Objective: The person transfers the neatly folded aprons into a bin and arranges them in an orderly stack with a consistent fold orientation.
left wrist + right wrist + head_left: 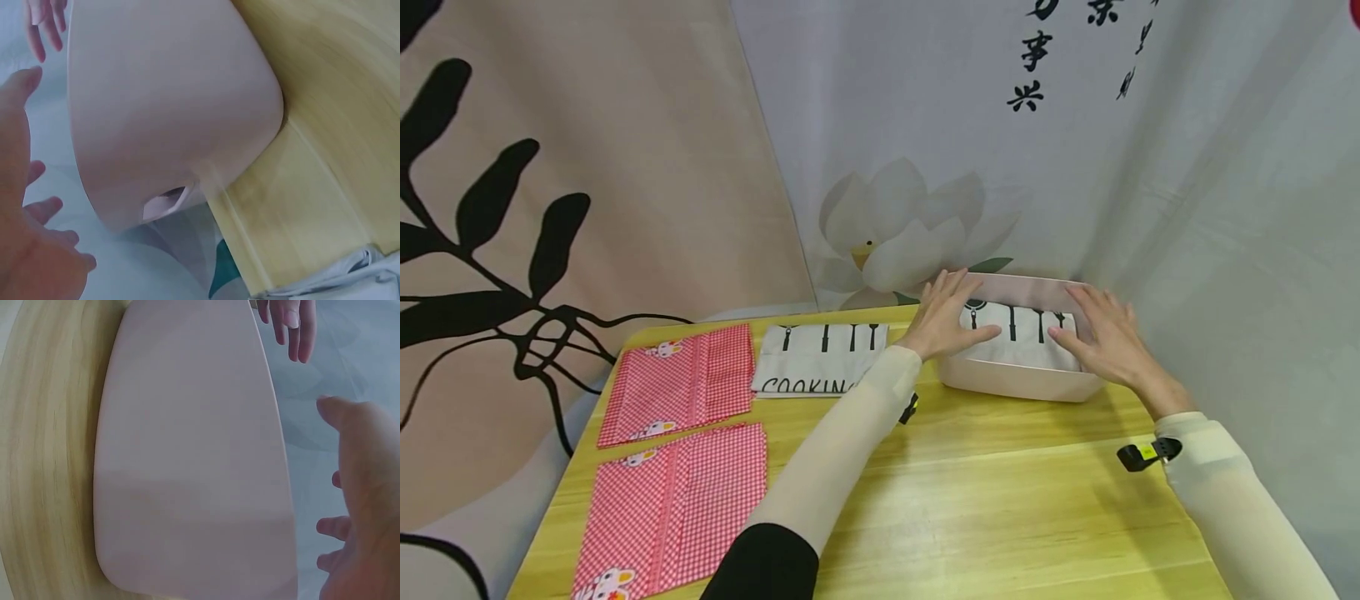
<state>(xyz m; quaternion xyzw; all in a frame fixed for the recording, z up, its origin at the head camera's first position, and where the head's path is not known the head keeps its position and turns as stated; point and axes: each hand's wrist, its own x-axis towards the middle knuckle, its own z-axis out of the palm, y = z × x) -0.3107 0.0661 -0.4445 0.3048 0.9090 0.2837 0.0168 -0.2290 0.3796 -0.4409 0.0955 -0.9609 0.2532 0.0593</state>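
Note:
A pale pink storage bin (1015,380) stands at the back right of the table. Inside it lies a folded white cloth (1026,346) printed with black kitchen utensils. My left hand (942,323) is at the bin's left end, fingers spread and thumb over the cloth. At the right end is my right hand (1108,342), likewise spread, its thumb over the cloth's right part. Both wrist views show the bin's outer wall (175,94) with the fingers above the rim. Whether either thumb touches the cloth cannot be told.
Left of the bin lies another folded white cloth (820,358) with utensil prints and "COOKING" lettering, partly behind my left forearm. Two folded red-checked cloths (681,383) (673,508) lie on the table's left side. A printed curtain (910,108) hangs behind the wooden table (1000,500).

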